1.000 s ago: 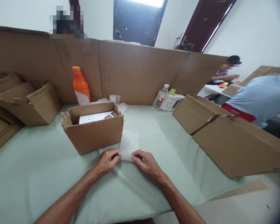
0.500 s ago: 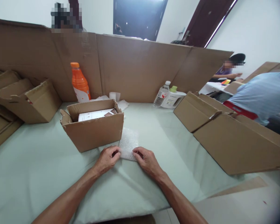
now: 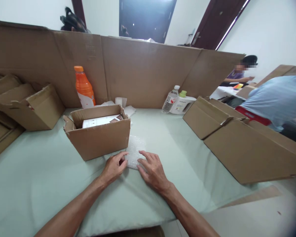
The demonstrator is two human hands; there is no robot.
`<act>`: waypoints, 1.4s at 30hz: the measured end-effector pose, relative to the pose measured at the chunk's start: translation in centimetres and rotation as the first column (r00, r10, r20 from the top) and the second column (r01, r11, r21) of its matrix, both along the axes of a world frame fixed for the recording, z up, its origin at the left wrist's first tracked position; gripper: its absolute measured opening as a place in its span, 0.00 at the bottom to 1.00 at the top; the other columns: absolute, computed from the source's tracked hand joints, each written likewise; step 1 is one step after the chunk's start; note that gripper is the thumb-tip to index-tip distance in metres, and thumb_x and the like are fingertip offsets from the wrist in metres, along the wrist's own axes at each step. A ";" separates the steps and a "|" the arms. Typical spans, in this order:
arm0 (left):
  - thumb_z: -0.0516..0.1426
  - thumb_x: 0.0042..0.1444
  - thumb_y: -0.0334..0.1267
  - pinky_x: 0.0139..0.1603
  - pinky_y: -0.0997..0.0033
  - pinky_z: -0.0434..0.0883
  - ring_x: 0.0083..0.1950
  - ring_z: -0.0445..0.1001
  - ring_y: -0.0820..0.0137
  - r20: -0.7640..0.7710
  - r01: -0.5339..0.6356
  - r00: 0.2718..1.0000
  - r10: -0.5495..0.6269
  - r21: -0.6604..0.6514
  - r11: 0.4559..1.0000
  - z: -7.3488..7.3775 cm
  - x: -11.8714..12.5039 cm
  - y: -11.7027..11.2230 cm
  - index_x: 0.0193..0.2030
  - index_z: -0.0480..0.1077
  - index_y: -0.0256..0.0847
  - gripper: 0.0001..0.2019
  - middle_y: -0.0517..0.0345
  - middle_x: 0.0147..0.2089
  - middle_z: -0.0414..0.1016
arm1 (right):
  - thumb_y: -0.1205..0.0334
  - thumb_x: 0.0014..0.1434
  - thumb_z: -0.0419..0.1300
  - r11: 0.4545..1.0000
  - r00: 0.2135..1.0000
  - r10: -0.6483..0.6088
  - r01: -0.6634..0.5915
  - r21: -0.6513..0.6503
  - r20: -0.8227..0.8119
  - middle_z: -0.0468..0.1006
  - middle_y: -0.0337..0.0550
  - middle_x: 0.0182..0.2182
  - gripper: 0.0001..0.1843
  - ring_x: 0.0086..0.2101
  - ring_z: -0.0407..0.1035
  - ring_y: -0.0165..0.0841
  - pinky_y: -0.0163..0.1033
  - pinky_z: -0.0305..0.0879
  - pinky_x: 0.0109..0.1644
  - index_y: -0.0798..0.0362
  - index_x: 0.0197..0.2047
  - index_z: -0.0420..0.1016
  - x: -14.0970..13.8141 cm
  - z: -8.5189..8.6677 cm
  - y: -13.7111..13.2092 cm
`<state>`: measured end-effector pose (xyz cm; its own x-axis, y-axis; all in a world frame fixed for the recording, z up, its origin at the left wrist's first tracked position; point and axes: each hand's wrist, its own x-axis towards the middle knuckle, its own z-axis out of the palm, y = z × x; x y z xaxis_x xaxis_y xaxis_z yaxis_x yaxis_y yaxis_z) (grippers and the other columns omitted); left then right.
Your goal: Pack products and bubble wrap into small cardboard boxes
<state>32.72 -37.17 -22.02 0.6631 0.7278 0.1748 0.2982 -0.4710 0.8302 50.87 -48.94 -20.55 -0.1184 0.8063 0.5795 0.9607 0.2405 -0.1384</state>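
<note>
A small flat piece of bubble wrap [image 3: 134,149] lies on the cloth-covered table in front of me. At its left edge is my left hand [image 3: 114,167], the thumb and forefinger apart and the other fingers curled beneath. My right hand [image 3: 151,169] rests over its right side with spread fingers, the fingertips touching the wrap. Just behind my left hand stands an open cardboard box [image 3: 105,140], holding a white printed packet [image 3: 98,122]. The box's right corner comes close to the wrap.
An orange bottle [image 3: 84,89], a clear water bottle [image 3: 171,100] and a white jug [image 3: 182,104] stand along a cardboard partition [image 3: 148,72]. More cardboard boxes flank the table, left [image 3: 43,108] and right [image 3: 251,151]. Other people sit beyond.
My right hand has opened from a pinch at the wrap's right edge and moved slightly inward over it. My left thumb and forefinger have parted a little.
</note>
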 end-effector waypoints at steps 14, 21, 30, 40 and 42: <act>0.52 0.58 0.37 0.33 0.74 0.65 0.29 0.70 0.72 -0.024 0.000 1.000 0.001 0.018 1.000 0.7 0.0 -0.1 0.52 0.74 0.40 0.17 0.63 0.28 0.74 | 0.64 0.62 0.61 0.988 0.998 0.067 -0.063 -0.140 0.023 0.81 0.47 0.42 0.05 0.40 0.70 0.40 0.46 0.58 0.45 0.52 0.42 0.73 -0.2 0.1 0.1; 0.53 0.59 0.36 0.34 0.73 0.67 0.29 0.71 0.72 -0.014 -0.012 1.000 0.013 0.051 0.999 0.4 0.0 -0.1 0.52 0.73 0.40 0.16 0.62 0.29 0.75 | 0.67 0.63 0.59 0.972 0.999 0.030 -0.020 -0.234 0.039 0.80 0.49 0.45 0.07 0.43 0.70 0.42 0.48 0.60 0.47 0.51 0.45 0.73 0.1 0.1 0.2; 0.57 0.52 0.32 0.62 0.58 0.68 0.61 0.70 0.58 0.076 0.070 0.993 -0.093 0.270 0.960 0.2 -1.0 0.0 0.59 0.68 0.38 0.25 0.44 0.60 0.70 | 0.72 0.62 0.55 0.977 0.988 0.032 -0.062 -0.205 -0.148 0.83 0.48 0.41 0.11 0.41 0.73 0.40 0.46 0.63 0.46 0.51 0.45 0.75 0.7 -0.3 0.0; 0.56 0.57 0.32 0.55 0.59 0.71 0.53 0.74 0.61 0.090 0.084 0.989 -0.113 0.279 0.957 0.4 -0.9 0.1 0.45 0.76 0.41 0.11 0.48 0.51 0.76 | 0.68 0.64 0.57 0.967 0.952 -0.036 -0.043 -0.252 -0.303 0.84 0.44 0.39 0.08 0.39 0.76 0.38 0.45 0.66 0.46 0.51 0.44 0.77 1.2 -0.7 0.1; 0.55 0.58 0.32 0.52 0.61 0.71 0.50 0.75 0.62 0.073 0.094 0.990 -0.117 0.261 0.961 0.5 -0.8 0.1 0.44 0.76 0.41 0.10 0.49 0.48 0.78 | 0.66 0.66 0.56 0.964 0.946 -0.057 -0.031 -0.265 -0.319 0.84 0.45 0.40 0.10 0.40 0.77 0.38 0.46 0.67 0.47 0.50 0.46 0.77 1.3 -0.7 0.1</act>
